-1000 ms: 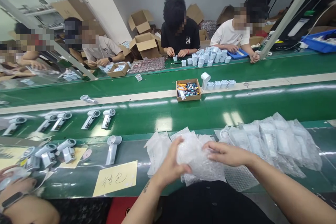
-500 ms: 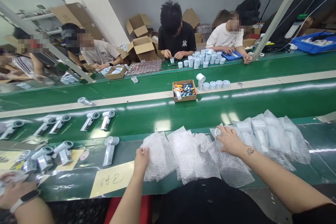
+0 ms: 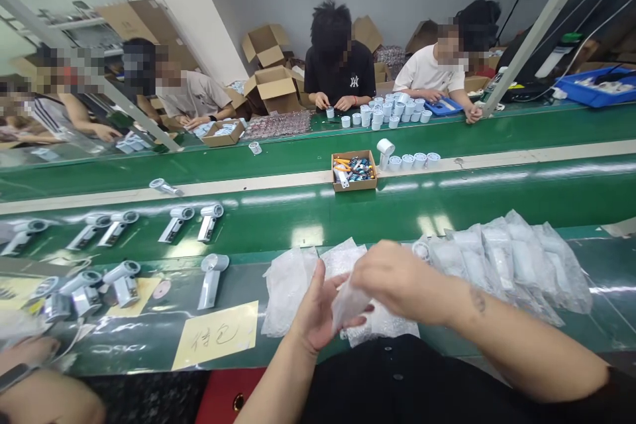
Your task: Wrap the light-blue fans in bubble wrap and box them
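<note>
My right hand (image 3: 392, 278) is closed on the edge of a small translucent bubble-wrap piece (image 3: 350, 303) in front of my chest. Palm up under that piece, my left hand (image 3: 320, 311) has its fingers spread, and the wrap rests against it. Flat bubble-wrap bags (image 3: 288, 285) lie on the bench behind and to the left of my hands. To the right is a row of filled bubble-wrap bags (image 3: 497, 255) with white devices inside. A white hairdryer-shaped device (image 3: 212, 278) stands left of the bags, behind a yellow paper (image 3: 216, 334) with handwriting.
Several white devices (image 3: 114, 228) lie on the green conveyor (image 3: 278, 218) at the left. A small cardboard box (image 3: 354, 187) of parts sits mid-line beside white cups (image 3: 420, 159). Across the line people work; another person's arm (image 3: 44, 384) is at the lower left.
My right hand has moved left from the bags and now grips a wrap piece. My left hand has let go of the flat bags, moved right and turned palm up.
</note>
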Motion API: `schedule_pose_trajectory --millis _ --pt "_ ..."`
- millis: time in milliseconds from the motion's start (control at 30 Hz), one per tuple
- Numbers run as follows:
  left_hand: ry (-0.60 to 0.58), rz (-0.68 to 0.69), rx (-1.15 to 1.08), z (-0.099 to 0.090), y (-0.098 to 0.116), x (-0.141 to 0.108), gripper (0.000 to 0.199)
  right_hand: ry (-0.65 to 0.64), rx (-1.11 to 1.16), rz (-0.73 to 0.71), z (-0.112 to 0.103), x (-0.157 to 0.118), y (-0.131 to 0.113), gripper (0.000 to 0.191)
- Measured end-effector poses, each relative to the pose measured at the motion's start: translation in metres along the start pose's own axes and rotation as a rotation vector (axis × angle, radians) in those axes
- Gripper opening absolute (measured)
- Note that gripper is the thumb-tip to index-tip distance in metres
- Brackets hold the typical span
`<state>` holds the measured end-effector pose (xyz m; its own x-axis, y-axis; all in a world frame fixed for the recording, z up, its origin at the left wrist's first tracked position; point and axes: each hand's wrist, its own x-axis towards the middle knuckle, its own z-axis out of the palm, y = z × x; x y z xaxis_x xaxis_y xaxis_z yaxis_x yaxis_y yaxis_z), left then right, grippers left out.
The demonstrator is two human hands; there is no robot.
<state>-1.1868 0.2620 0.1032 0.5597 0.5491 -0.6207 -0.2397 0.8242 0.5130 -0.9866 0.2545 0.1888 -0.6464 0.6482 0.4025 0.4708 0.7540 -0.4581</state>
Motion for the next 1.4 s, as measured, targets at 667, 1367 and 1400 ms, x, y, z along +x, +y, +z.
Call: schedule_pose_trajectory --millis 667,1367,1400 --pt "1.095 0.393 1.256 -0.132 -0.061 0.089 0.072 -0.459 0.146 1.019 0.113 -0.156 0.029 0.023" --pt "-0.237 0.351 0.207 -0.012 0.001 0.011 0.077 0.373 1.019 0.947 0.030 -0.041 0.077 0.043" --pt "-0.143 0.385 0.198 -0.015 0.003 0.014 0.069 0.404 0.912 0.909 0.030 -0.042 0.075 0.037"
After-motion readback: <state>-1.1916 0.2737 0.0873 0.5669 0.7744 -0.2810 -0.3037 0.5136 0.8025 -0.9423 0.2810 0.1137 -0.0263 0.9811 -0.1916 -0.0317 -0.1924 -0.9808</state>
